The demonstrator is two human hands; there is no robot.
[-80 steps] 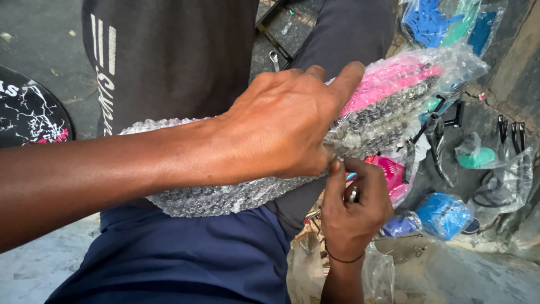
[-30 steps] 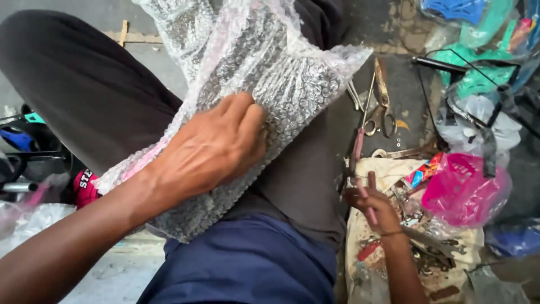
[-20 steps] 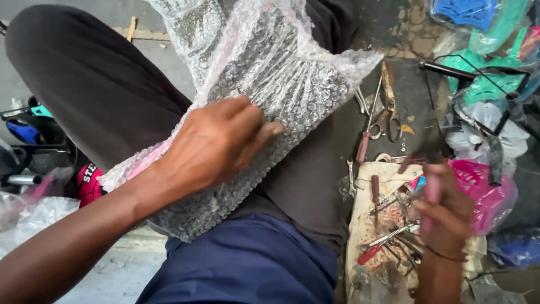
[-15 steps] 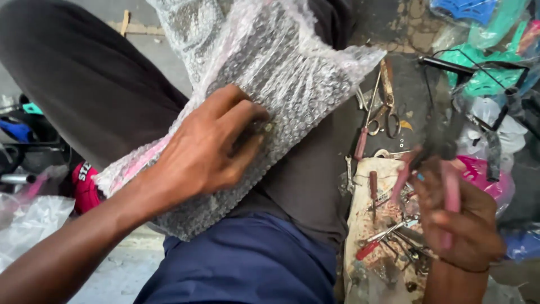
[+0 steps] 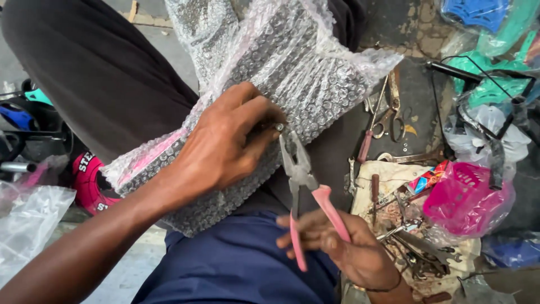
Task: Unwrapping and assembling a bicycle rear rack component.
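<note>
Looking down from the head view, the left hand [image 5: 225, 143] is lying palm-down on a bubble-wrapped bundle [image 5: 270, 95] that is resting across the person's lap, its forearm reaching in from the lower left corner of the picture. Its fingers [image 5: 256, 115] are curling together and pinching at a small metal bit on the wrap, right where the tip of the pliers is arriving. The right hand [image 5: 343, 245] is coming up from the bottom edge with the wrist bent back, its fingers wrapping around the two pink handles of one pair of pliers [image 5: 304, 186]; the handles are standing apart and the steel nose is pointing up, touching the wrap just beside the left fingertips. Something pink is showing through the wrap near its lower left end.

On the ground to the right, a dirty cloth [image 5: 394, 174] is carrying a jumble of small tools, too many and too tangled to count. One pink plastic basket in a clear bag [image 5: 467, 197] is sitting just beside that cloth, and one pair of scissors [image 5: 394, 110] is lying above it.
</note>
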